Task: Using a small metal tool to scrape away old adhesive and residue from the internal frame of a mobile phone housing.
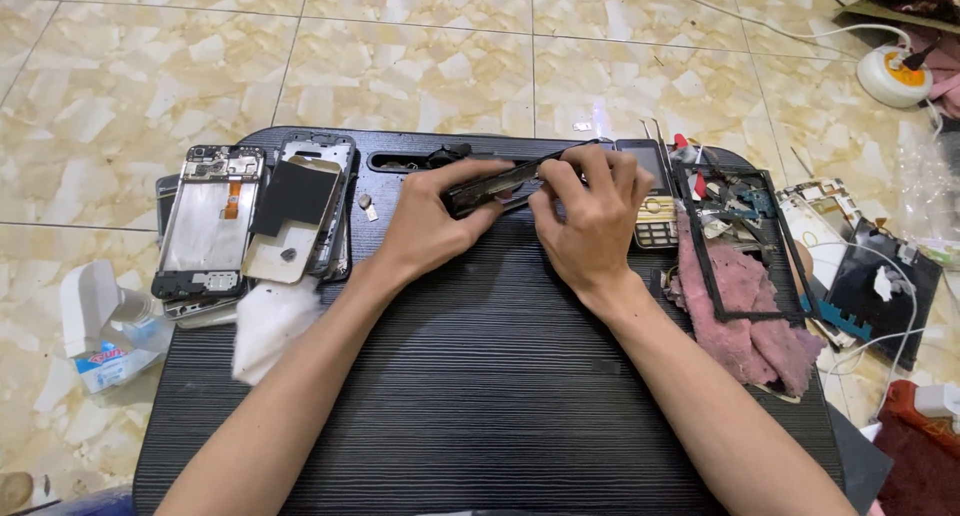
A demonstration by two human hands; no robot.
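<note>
black board (480,376) on tile | both hands grip phone frame (495,186)

You have a black ribbed lap table (480,376) on the marbled tile floor (400,66), bearing opened phone frames (255,216) at left, a white cloth (265,326), a keypad phone (652,191) and a pink rag (745,316) at right.

A dark ribbed plastic desk (480,376) rests on the marbled tile floor (420,66). On its left part lie opened phone frames (255,216), a white crumpled cloth (265,326) before them. At the middle rear sits a narrow black phone body (490,188); right of it a small keypad phone (652,196), then a pink rag (745,316).
</note>
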